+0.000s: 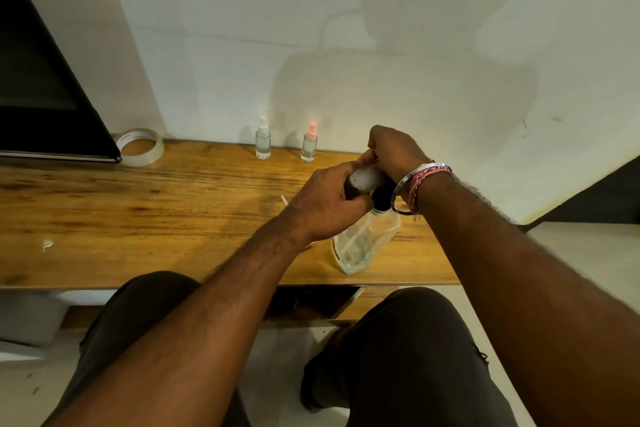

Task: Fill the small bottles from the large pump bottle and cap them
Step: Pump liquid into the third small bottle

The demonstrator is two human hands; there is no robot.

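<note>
Clear pump bottle (pixel 363 243) stands near the surface (pixel 138 211) edge. Left hand (pixel 332 198) fingers wrap a small bottle (pixel 363 180) at the spout; right hand (pixel 391 152) fingers curl on the pump. A hard push could tip it or spill.

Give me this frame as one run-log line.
phase: filling | left hand: grips small bottle | right hand: on pump | large pump bottle: on table | two capped bottles at wall
</note>
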